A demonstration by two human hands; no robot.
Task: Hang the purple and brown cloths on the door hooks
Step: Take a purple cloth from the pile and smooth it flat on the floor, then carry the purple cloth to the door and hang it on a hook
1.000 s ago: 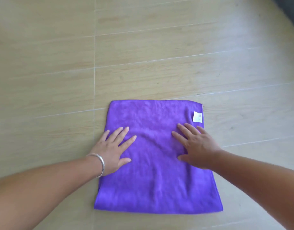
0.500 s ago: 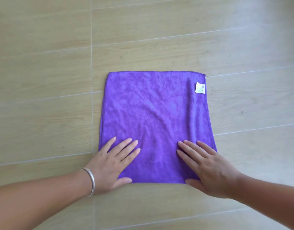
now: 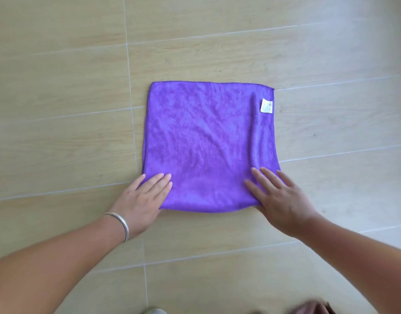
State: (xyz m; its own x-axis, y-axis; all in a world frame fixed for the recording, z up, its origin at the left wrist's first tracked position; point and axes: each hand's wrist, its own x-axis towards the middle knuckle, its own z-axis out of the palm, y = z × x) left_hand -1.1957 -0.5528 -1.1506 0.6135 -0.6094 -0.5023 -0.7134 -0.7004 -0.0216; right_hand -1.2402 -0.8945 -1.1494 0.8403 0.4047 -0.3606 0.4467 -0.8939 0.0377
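Square purple microfibre cloth (image 3: 206, 146) lies flat on the floor (image 3: 59, 87), spread out, roughly centre of view. Near-square, so no clear long axis; its edges run about parallel to the floor's grout lines, slightly skewed, right side flaring outward toward the near edge. Small white sewn-in label (image 3: 266, 106) sits at the far right corner, on the right edge. Near edge looks rounded, like a fold.

Left hand (image 3: 142, 200) flat, fingers straight and together, resting on the cloth's near left corner, palm partly on the floor. Thin silver bangle (image 3: 120, 224) on the left wrist. Right hand (image 3: 278, 198) flat, fingers spread a little, pressing the near right corner. Neither hand grips anything.

Brownish blurred shape (image 3: 312, 308) at the bottom right edge of view, cut off; cannot tell what it is. Greyish blob (image 3: 154, 311) at the bottom edge, also cut off.

Floor is beige wood-look tile with pale grout lines. Lighter grey strip along the right side.
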